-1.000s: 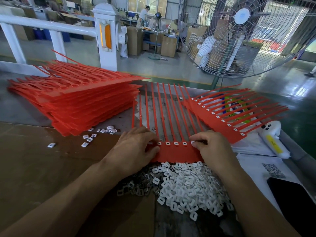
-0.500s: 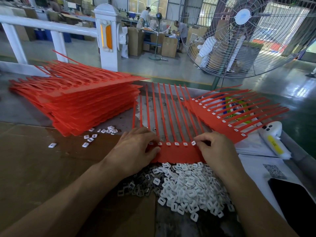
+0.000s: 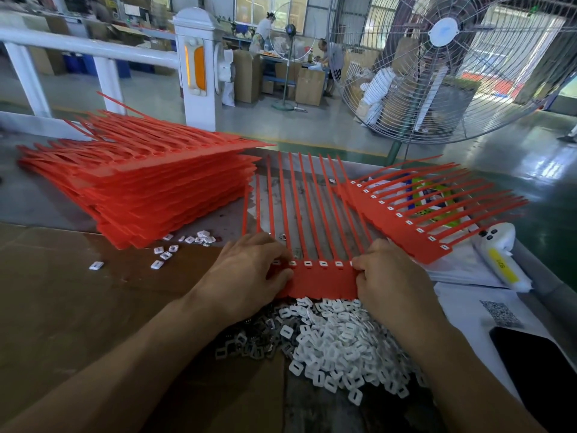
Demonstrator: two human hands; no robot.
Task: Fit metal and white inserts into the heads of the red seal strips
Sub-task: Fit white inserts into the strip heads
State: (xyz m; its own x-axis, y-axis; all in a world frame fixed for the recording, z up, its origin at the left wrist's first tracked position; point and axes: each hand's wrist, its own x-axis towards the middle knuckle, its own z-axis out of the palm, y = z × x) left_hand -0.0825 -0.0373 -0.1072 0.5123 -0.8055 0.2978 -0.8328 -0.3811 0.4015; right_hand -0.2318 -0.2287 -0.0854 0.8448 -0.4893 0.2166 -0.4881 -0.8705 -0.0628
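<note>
The red seal strip sheet [image 3: 324, 278] is lying flat on the table between both hands; the left hand [image 3: 249, 273] is gripping its left edge with curled fingers; the right hand [image 3: 390, 276] is pinching its right edge; the white inserts [image 3: 340, 339] are lying in a pile just below it, the metal inserts [image 3: 246, 342] beside them.
</note>
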